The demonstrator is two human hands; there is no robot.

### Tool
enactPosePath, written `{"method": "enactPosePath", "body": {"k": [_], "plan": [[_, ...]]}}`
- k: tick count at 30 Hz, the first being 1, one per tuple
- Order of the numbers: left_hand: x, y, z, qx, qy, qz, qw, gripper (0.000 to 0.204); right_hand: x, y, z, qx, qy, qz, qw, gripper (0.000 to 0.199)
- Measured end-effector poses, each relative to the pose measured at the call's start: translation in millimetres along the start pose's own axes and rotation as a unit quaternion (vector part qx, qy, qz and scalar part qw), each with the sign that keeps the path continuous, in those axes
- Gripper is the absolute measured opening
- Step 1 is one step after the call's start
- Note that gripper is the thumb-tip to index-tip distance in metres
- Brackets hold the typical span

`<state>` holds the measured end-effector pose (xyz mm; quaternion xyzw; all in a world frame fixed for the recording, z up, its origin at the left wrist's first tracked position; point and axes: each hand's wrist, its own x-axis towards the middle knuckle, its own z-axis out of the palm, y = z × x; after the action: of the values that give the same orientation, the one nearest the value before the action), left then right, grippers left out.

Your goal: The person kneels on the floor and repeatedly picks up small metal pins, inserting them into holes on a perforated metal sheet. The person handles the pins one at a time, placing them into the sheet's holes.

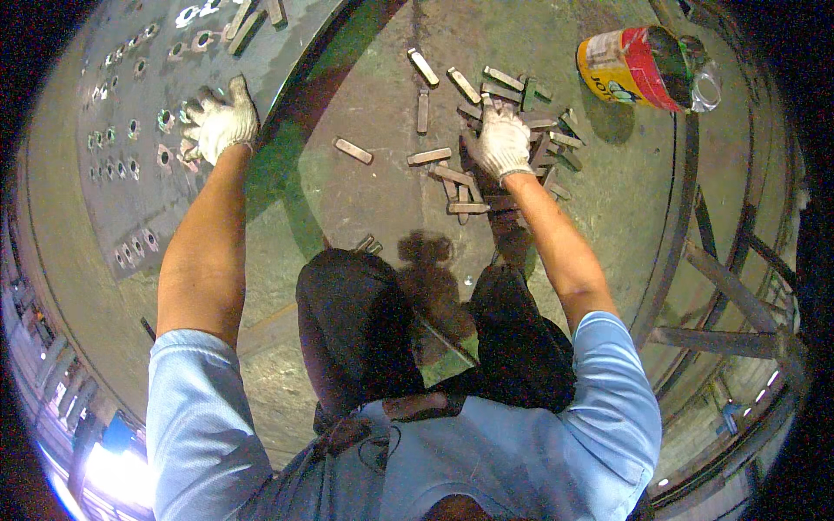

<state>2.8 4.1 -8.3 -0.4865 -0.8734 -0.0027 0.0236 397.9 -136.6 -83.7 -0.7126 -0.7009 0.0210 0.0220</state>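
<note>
My left hand (221, 126), in a white knit glove, lies with fingers spread on a large dark steel plate (126, 204) at the left. Rows of holes with bright ragged rims run across the plate, several of them by my fingertips. My right hand (504, 143), gloved likewise, reaches down onto a loose heap of short steel bars (465, 208). Its thumb stands apart from the fingers, whose tips touch bars at the heap's far side. No bar is lifted in it. Part of the heap is hidden under the hand.
A red and yellow tin can (630, 69) lies at the far right. Single bars, such as one steel bar (353, 150), are scattered between plate and heap. More bars (248, 30) rest on the plate's far end. Steel framing (717, 339) stands at the right; my knees are near.
</note>
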Motion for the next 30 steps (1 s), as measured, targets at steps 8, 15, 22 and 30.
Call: {"method": "enactPosePath", "body": {"k": [8, 15, 22, 30], "plan": [[1, -7, 1, -0.015, -0.008, 0.006, 1.000, 0.086, 15, 10, -39, -0.032, -0.188, 0.129, 0.973, 0.064], [2, -6, 1, -0.039, 0.001, 0.009, 0.999, 0.083, 35, 10, -11, -0.077, -0.202, 0.181, 0.960, 0.071], [-1, -6, 0, -0.022, -0.004, -0.001, 1.000, 0.082, 36, 23, -6, -0.004, -0.193, 0.195, 0.962, 0.068], [-2, -9, 3, 0.012, -0.003, -0.005, 1.000, 0.081, 27, 13, -17, 0.017, -0.157, 0.196, 0.968, 0.075]]}}
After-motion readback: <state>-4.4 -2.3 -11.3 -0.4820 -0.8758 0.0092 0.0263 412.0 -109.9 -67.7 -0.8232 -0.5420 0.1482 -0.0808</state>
